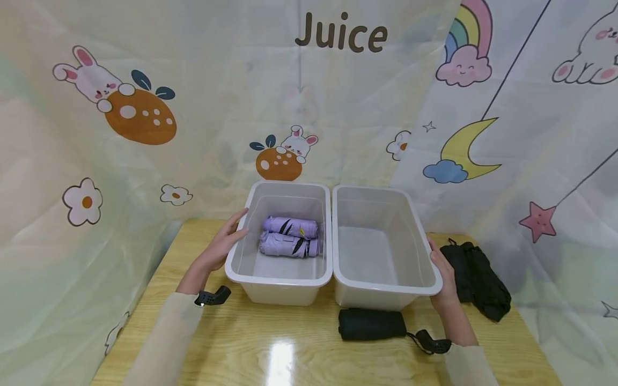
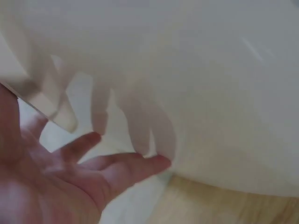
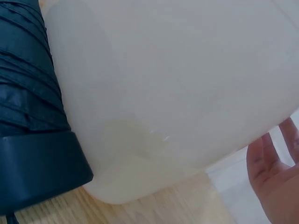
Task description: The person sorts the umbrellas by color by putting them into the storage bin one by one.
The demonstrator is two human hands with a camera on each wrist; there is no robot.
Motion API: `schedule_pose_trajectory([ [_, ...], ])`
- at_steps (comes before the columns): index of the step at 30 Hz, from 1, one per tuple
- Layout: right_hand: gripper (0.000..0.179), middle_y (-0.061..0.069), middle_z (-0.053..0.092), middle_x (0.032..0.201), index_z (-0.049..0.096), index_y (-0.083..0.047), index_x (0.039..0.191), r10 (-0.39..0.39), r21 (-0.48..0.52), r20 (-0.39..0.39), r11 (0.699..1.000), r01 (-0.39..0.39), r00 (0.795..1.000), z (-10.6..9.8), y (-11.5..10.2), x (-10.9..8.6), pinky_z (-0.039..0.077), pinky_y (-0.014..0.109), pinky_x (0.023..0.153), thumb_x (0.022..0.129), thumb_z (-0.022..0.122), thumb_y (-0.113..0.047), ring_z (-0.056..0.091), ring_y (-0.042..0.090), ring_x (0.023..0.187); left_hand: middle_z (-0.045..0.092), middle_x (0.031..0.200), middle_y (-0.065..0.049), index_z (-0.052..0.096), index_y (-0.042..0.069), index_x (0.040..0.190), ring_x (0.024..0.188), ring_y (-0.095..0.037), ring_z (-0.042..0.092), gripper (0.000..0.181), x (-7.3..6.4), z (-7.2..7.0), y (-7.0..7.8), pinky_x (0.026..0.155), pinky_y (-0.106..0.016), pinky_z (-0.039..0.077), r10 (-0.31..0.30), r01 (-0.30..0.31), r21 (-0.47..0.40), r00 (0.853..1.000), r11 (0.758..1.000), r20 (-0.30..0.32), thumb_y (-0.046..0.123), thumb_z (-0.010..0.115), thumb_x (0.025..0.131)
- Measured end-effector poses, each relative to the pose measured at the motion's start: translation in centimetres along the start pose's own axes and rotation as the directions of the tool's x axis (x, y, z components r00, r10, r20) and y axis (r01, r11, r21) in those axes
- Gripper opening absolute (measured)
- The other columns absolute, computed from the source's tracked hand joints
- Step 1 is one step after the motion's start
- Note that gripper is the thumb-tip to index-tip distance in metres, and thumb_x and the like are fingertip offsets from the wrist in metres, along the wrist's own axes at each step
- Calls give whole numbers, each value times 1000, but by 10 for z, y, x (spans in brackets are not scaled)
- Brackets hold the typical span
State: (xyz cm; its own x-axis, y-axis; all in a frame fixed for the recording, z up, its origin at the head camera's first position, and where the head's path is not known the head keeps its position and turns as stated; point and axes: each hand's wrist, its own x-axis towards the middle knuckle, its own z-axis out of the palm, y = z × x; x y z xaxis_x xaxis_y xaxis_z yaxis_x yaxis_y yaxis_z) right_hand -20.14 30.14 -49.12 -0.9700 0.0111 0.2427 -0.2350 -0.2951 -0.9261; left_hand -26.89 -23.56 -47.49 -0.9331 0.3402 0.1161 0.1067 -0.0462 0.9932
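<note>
Resting unclenched, the left hand (image 1: 223, 245) touched a smooth, white, round-cornered left bin (image 1: 278, 292) holding lilac umbrellas (image 1: 285, 245); the right hand (image 1: 445, 276) likewise touched the matching right bin (image 1: 372, 298).

Pale printed fabric (image 1: 217, 69) hangs behind a light wood-grain table (image 1: 232, 343), brown lettering "Juice" (image 1: 341, 36) near the top, cartoon rabbits (image 1: 98, 86), white flowers (image 1: 83, 201), rainbow (image 1: 475, 32), yellow moon (image 1: 465, 153), pink star (image 1: 538, 221), white glare (image 1: 280, 362) on the table

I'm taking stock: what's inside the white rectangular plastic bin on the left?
Two rolled purple fabric umbrellas with black markings lie side by side in the bin. Whatever is directly beneath them is covered.
</note>
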Motion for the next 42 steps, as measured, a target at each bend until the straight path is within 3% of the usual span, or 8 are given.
schedule_pose_trajectory([
  [5,49,-9,49,141,30,-11,153,26,-128,-25,991,-29,999,-6,-1,-3,48,22,88,107,36,-25,54,8,114,16,157,-20,13,22,157,130,-53,33,61,1,3,-3,90,-66,39,-24,25,25,1000,999,-16,24,44,105],
  [8,52,-6,51,139,38,-12,150,34,-354,-91,933,-64,995,-17,-2,1,47,17,85,106,33,-38,54,4,112,16,157,-19,13,23,157,130,-52,32,60,0,4,-3,90,-67,39,-25,26,32,999,999,-26,24,44,105],
  [14,57,18,53,134,52,-5,140,-26,-739,-311,635,-225,950,-60,-5,19,47,37,85,103,39,-45,52,28,113,12,159,-18,11,22,157,132,-53,27,61,0,4,-3,92,-69,36,-1,2,27,1000,1000,-17,25,42,105],
  [17,55,27,47,137,49,0,140,-7,-848,-312,453,-275,950,-82,-3,23,44,56,85,103,41,-40,47,43,116,12,159,-18,11,21,157,132,-53,28,61,-1,2,-3,91,-68,37,-11,12,26,1000,1000,-21,25,43,105],
  [21,63,37,41,135,41,7,141,62,-914,-308,259,-313,949,-101,-2,24,41,64,83,101,45,-41,47,54,110,15,159,-16,15,22,157,132,-52,30,60,2,-1,-4,91,-66,40,-9,9,28,999,1000,-35,24,45,105],
  [25,76,43,36,132,31,12,143,127,-937,-301,144,-318,945,-111,-1,28,39,66,82,97,51,-45,44,59,107,16,158,-15,17,25,157,133,-50,30,60,5,-1,-5,92,-65,39,-6,7,31,1000,999,-31,26,46,104],
  [31,105,47,19,138,9,11,149,246,-919,-366,54,-389,898,-115,12,36,31,73,88,88,55,-62,28,67,115,16,158,-16,16,26,157,133,-48,32,60,4,3,-7,92,-64,40,-25,27,38,999,999,-34,27,45,104],
  [42,118,47,9,141,-15,1,151,246,-842,-507,67,-536,827,-108,39,53,36,71,84,84,63,-56,37,67,107,13,159,-15,14,24,157,133,-46,30,58,3,6,-9,94,-62,39,-6,8,25,998,1000,-63,26,41,106],
])
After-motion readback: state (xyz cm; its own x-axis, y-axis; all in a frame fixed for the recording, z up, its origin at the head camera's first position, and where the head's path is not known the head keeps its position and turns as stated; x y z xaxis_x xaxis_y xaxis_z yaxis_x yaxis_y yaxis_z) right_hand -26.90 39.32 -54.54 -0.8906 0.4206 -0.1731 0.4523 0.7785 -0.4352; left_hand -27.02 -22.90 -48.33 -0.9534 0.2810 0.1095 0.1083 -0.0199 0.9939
